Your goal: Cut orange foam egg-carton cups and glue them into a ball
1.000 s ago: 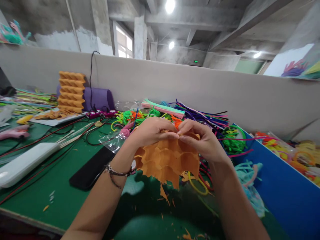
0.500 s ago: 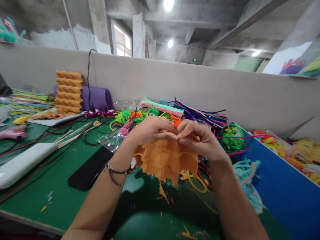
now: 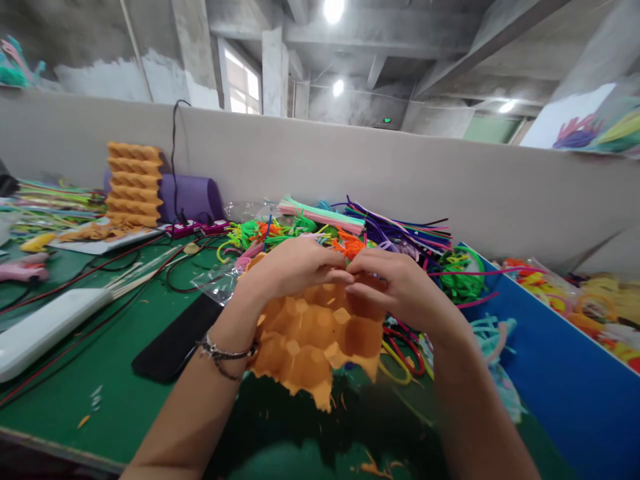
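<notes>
Now left hand (image 3: 293, 270) and right hand (image 3: 403, 287) are pinching the orange dimpled sheet (image 3: 305, 327), nearly meeting tip to tip, and it's hanging below them above the desk (image 3: 120, 417), facing more into view than half a second ago, likely making inspection easier.

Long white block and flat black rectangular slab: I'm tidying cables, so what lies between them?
In the head view, a thin red cable on the green tabletop.
</notes>
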A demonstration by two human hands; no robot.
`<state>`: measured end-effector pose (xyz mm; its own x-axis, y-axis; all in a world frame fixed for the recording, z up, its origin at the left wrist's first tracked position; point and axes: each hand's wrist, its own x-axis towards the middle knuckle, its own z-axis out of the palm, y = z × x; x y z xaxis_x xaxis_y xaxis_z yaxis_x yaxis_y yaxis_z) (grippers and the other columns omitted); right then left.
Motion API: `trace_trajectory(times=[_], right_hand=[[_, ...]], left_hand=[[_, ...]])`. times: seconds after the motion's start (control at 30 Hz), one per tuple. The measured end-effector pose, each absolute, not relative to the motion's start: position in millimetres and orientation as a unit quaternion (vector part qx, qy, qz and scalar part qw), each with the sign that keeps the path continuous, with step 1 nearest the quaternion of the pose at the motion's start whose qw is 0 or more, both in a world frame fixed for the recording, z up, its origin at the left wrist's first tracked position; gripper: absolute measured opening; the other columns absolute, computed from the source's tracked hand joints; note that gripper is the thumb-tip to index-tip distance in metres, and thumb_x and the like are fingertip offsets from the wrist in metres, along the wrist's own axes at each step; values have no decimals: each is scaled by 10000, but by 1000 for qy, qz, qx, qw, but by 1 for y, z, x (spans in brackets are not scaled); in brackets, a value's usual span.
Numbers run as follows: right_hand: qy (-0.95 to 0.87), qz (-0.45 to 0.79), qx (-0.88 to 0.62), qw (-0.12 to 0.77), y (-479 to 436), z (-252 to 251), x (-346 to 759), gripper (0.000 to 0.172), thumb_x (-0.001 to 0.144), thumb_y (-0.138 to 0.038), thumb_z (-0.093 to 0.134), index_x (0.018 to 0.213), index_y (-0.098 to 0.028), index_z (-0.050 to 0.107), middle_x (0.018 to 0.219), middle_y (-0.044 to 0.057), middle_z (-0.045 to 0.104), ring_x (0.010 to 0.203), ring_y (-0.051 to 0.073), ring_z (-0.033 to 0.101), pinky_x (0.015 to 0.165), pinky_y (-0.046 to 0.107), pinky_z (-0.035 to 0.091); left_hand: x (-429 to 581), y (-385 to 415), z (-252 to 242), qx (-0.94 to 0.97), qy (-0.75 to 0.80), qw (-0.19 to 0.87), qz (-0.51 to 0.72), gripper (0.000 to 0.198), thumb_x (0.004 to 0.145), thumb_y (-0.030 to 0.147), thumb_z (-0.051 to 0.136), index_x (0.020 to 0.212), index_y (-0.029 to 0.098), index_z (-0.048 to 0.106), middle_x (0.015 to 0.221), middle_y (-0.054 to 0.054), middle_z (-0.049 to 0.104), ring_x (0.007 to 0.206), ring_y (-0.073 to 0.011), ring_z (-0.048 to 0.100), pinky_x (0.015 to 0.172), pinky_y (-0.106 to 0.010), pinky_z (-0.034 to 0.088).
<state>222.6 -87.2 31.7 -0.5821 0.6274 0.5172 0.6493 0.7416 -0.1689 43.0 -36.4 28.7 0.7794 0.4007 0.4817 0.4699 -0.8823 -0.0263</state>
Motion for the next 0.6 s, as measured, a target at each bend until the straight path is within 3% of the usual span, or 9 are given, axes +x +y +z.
trace_trajectory(times=[0.27, 0.43, 0.6], right_hand=[[-880, -30, -341, 330, -79, 30, 227, 218, 825, -235, 524, 617, -175, 503, 609, -22, 498, 567, 86, 437, 532, 201, 325], [-867, -27, -350, 354, -79, 30, 227, 232, 833, -251, 517, 615, -178, 482, 602, -28, 461, 570, 91, 415, 530, 210, 314], [-877, -38, -343, 334, -85, 31, 220, 251, 830, -194, 507, 587, -175, 450, 612, -22, 444, 591, 95, 411, 555, 212, 326]], left_hand=[[42, -37, 27, -925, -265, 110, -251, 444, 893, 440, 304, 751, 170, 628, 637, -10, 614, 593, -122, 529, 503, -212, 309], [51, -38, 24, -898, -280, 168, -293, 488, 922, 343, 213, 719, 148, 612, 707, -36, 626, 621, -132, 537, 542, -236, 337], [56, -26, 14, -899, -268, 132, -320, 634, 920, 414, 116, 534, 146, 541, 495, -14, 529, 441, -94, 424, 453, -219, 277]])
